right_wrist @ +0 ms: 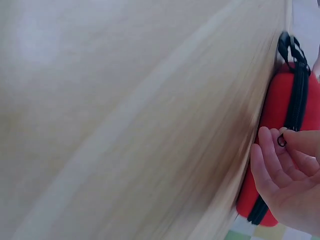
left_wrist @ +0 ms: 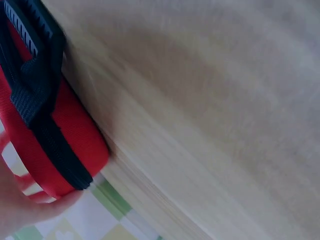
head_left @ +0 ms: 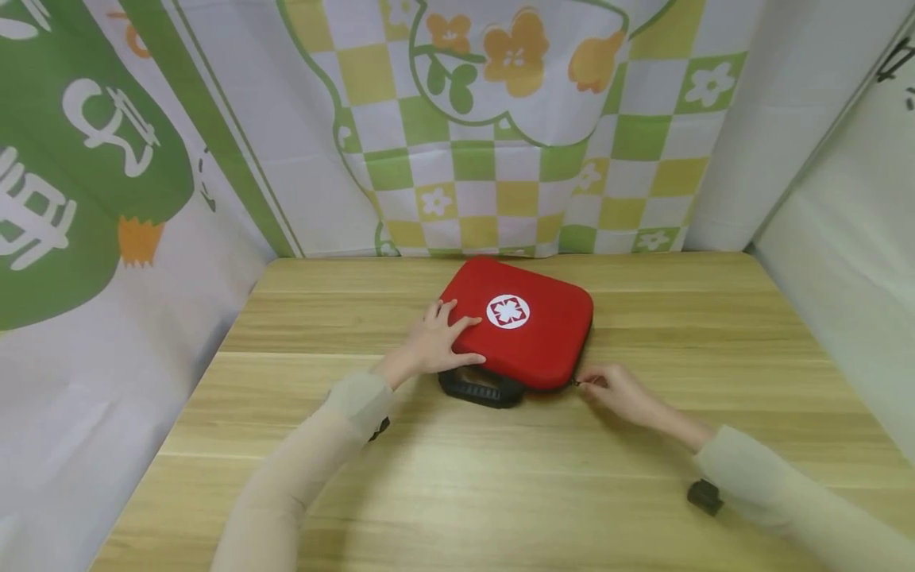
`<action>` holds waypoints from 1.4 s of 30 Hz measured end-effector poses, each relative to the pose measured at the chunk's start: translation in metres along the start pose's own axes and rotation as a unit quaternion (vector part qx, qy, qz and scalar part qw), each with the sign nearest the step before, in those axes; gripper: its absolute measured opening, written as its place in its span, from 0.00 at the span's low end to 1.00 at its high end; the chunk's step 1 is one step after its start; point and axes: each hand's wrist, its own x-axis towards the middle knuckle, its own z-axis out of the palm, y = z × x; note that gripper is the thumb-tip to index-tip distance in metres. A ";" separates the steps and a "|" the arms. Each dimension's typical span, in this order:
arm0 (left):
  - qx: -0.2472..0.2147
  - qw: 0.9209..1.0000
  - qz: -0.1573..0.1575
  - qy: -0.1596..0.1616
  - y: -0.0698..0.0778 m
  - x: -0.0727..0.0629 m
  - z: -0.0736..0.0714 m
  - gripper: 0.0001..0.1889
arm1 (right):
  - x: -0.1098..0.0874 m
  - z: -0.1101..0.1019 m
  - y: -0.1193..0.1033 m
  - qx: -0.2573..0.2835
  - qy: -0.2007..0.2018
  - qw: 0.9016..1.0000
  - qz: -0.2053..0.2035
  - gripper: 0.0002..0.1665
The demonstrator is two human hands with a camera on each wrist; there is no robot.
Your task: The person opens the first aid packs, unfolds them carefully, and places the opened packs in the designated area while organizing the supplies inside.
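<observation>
A red zippered first-aid case with a white round emblem lies flat on the wooden table. Its black handle sticks out on the near side. My left hand rests on the case's left part with its fingers spread over the top. At the near right corner my right hand pinches the small zipper pull between thumb and fingers. The black zipper runs along the case's side, and no gap shows in it there. In the left wrist view, the left hand touches the case's end.
The wooden table extends around the case on all sides. A patterned curtain with green and yellow checks hangs at the table's back edge. White cloth hangs on the right, and green-printed cloth on the left.
</observation>
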 end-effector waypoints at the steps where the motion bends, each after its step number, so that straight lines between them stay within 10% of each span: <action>1: 0.007 1.000 -0.001 0.002 0.003 -0.003 0.000 0.38 | -0.001 -0.001 0.002 0.003 0.005 1.000 0.002 0.05; 8: 0.040 0.999 -0.003 0.012 0.021 -0.034 0.000 0.35 | -0.001 -0.008 0.010 0.026 0.033 0.999 0.026 0.06; 23: 0.057 0.990 0.107 0.074 0.040 -0.087 0.001 0.29 | 0.011 -0.026 0.022 0.076 0.061 0.993 0.062 0.10; 37: 0.008 0.957 0.254 0.143 0.054 -0.104 0.000 0.22 | 0.054 -0.037 0.033 0.023 0.062 0.996 0.062 0.12; 42: -0.016 0.952 0.280 0.123 0.057 -0.100 0.000 0.20 | 0.068 -0.036 0.037 -0.006 0.058 0.997 0.058 0.11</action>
